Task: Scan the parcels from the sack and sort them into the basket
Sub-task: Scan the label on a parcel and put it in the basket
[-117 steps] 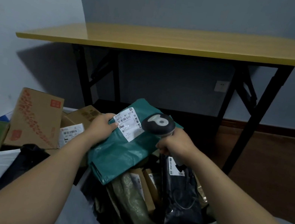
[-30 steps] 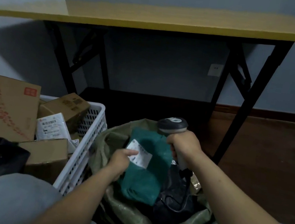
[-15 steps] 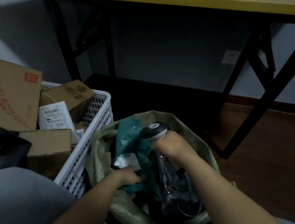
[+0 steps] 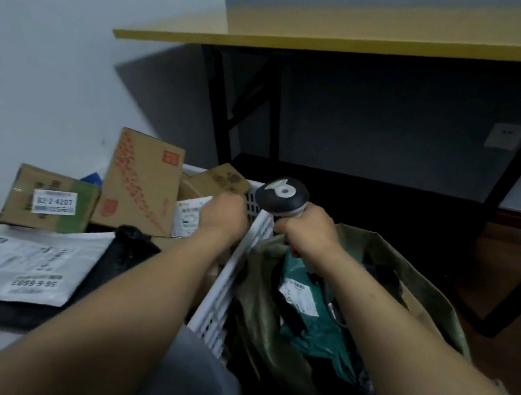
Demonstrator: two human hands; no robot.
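One carton (image 4: 50, 200) reads "82-2-4207"; the white mailer (image 4: 14, 262), seemingly "56-6-6603".

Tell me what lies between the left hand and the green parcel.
In the head view, the wall of the basket and the olive rim of the sack lie between the left hand and the green parcel.

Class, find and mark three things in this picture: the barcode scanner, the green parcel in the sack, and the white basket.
barcode scanner (image 4: 282, 194), head view, on its dark rounded top.
green parcel (image 4: 311, 335), head view, on its bare green wrapping.
white basket (image 4: 230, 282), head view, on its slotted side wall.
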